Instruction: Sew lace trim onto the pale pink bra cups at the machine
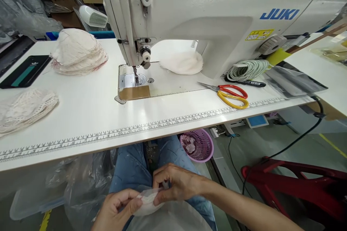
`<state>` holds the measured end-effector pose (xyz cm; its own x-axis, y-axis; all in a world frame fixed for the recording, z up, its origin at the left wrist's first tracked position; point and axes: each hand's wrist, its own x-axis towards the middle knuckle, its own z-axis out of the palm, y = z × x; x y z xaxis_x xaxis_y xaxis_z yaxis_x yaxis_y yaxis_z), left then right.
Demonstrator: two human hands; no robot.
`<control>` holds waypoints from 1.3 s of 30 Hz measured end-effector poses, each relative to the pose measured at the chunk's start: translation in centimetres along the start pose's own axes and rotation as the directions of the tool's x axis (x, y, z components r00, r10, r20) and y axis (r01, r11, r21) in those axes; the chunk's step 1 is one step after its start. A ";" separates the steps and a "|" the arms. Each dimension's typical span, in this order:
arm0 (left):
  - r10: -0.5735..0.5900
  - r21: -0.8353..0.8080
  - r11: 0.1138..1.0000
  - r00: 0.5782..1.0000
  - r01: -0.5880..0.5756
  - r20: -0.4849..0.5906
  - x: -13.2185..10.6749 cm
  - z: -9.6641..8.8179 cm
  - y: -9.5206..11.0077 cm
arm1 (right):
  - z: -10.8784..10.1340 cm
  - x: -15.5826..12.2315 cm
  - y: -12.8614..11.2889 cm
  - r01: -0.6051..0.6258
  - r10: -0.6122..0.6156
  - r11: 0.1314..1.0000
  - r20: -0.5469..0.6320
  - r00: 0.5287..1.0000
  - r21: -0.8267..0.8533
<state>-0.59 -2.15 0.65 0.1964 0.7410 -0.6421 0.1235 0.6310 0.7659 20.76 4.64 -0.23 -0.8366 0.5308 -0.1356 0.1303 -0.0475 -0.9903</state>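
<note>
Both my hands are low in my lap, below the table edge. My left hand (116,207) and my right hand (176,184) pinch a small pale, thin fabric piece (148,202) between their fingers, over a clear plastic bag (173,220) resting on my blue jeans. Above stands a white JUKI sewing machine (217,18) on the white table (89,112), its needle area (135,75) bare.
A stack of lace cups (78,52) lies at the table's back left and a lace piece (24,110) at the left edge. Another pale piece (183,63) sits under the machine arm. Red-and-yellow scissors (230,95), coiled cord (246,69), purple basket (199,144), red frame (298,184).
</note>
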 end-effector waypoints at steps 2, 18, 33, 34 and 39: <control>0.040 0.018 0.999 0.999 -0.041 0.035 0.0 0.0 0.1 | -0.1 -0.1 0.0 0.002 -0.002 1.000 -0.009 1.000 -0.001; 0.057 0.008 0.998 0.995 -0.058 0.079 0.4 0.2 -0.1 | 0.2 -0.3 -0.4 -0.012 0.011 1.000 -0.056 0.998 -0.019; -0.028 0.054 0.998 0.998 0.025 0.056 -0.1 0.5 0.9 | 0.5 -0.3 -0.7 0.033 -0.043 0.995 -0.105 0.994 -0.094; -0.031 0.049 0.998 0.998 0.028 0.057 -0.1 0.5 0.9 | 0.5 -0.3 -0.6 0.036 -0.047 0.994 -0.105 0.993 -0.104; -0.013 0.048 0.999 0.997 0.010 0.071 0.2 0.6 0.9 | 0.2 -0.2 0.0 0.006 -0.011 0.997 -0.073 0.997 -0.075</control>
<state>0.15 -1.63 1.22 0.2635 0.7142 -0.6485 0.1722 0.6266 0.7601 20.87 4.34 -0.23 -0.7972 0.5913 -0.1220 0.1650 0.0190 -0.9861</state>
